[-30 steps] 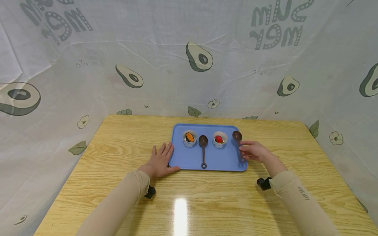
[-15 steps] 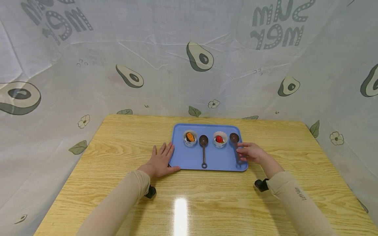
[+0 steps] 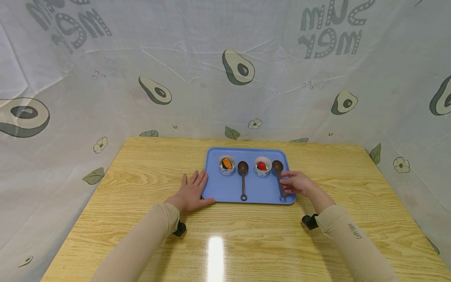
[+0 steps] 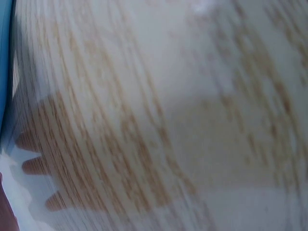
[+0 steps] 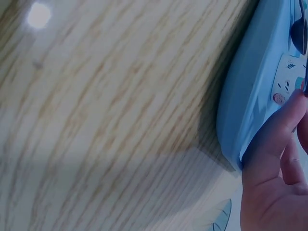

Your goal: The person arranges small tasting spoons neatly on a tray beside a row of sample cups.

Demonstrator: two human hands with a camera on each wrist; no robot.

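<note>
A blue tray [image 3: 225,192] lies on the wooden table. On it stand two small patterned paper cups. The left cup [image 3: 226,171] holds an orange-topped sushi piece [image 3: 227,163], the right cup [image 3: 262,172] a red-topped one [image 3: 262,166]. Between the cups lies a brown spoon [image 3: 243,182] with a ringed handle. My right hand [image 3: 297,183] pinches the handle of a second brown spoon [image 3: 277,166] at the tray's right side, its bowl close by the right cup. My left hand [image 3: 190,195] lies flat with spread fingers at the tray's left edge.
The wooden table [image 3: 253,243] extends around the tray on every side. A white cloth [image 3: 197,109] printed with avocados hangs behind the table and along both sides. Black wrist mounts [image 3: 310,221] show below the sleeves.
My right hand has moved the right spoon leftward across the tray, from over its right rim to beside the right cup. The left hand has stayed in place.
</note>
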